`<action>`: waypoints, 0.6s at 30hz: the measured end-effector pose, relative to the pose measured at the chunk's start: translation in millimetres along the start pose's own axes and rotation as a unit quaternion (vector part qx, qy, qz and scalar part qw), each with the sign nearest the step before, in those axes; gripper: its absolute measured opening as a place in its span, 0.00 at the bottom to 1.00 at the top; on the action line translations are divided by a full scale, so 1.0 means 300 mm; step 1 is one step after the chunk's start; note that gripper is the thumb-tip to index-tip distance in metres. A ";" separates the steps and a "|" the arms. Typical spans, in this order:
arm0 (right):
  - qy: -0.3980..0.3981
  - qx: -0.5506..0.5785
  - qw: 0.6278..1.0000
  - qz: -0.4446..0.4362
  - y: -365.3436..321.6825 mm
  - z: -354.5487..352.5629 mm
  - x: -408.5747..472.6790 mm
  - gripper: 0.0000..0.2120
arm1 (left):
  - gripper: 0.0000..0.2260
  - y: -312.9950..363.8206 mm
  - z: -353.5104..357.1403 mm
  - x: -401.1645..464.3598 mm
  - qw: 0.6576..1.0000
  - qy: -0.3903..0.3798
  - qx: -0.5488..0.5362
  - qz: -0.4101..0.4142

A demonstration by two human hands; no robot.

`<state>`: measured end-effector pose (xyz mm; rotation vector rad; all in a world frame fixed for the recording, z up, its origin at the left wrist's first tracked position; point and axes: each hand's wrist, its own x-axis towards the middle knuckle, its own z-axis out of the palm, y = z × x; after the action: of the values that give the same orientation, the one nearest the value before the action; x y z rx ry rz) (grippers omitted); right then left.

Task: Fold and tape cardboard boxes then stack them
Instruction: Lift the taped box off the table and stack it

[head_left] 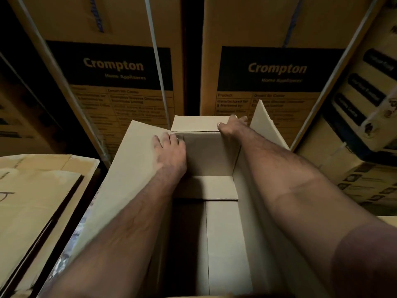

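Left hand [169,152] flat on box [223,233] flap, right hand [231,126] gripping far flap.

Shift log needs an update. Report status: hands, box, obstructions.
Left hand flat on left flap. Right hand gripping far flap. Box open, untaped. Nothing in the way.

open cardboard box [217,233] right below, flaps up | left hand [169,151] flat on the left flap [129,160]; right hand [231,127] grips the far flap [195,123] at its corner; right flap [265,123] standing up | two big Crompton cartons [120,67] behind; flattened cardboard [36,190] on the left
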<state>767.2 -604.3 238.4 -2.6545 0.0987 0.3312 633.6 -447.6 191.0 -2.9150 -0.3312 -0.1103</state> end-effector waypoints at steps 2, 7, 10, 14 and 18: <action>0.057 0.113 0.992 0.024 -0.031 -0.016 0.039 0.36 | 0.26 -0.003 0.001 0.037 1.000 0.000 -0.006 0.000; 0.224 0.492 0.841 0.007 -0.077 -0.032 0.039 0.23 | 0.24 -0.029 0.008 0.072 0.992 0.032 -0.120 -0.033; 0.208 0.635 0.744 -0.013 -0.085 -0.034 0.017 0.21 | 0.23 -0.034 0.013 0.079 0.961 0.118 -0.239 -0.075; 0.263 0.546 0.794 -0.035 -0.051 -0.034 -0.012 0.12 | 0.28 -0.070 -0.004 0.064 0.869 0.168 -0.448 -0.129; 0.350 0.336 0.868 -0.102 0.007 -0.002 -0.084 0.06 | 0.25 -0.086 -0.076 0.059 0.847 0.156 -0.497 -0.104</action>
<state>742.7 -606.1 244.3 -1.9298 0.1276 -0.6433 643.8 -423.9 219.9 -3.7273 -0.7008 -1.0792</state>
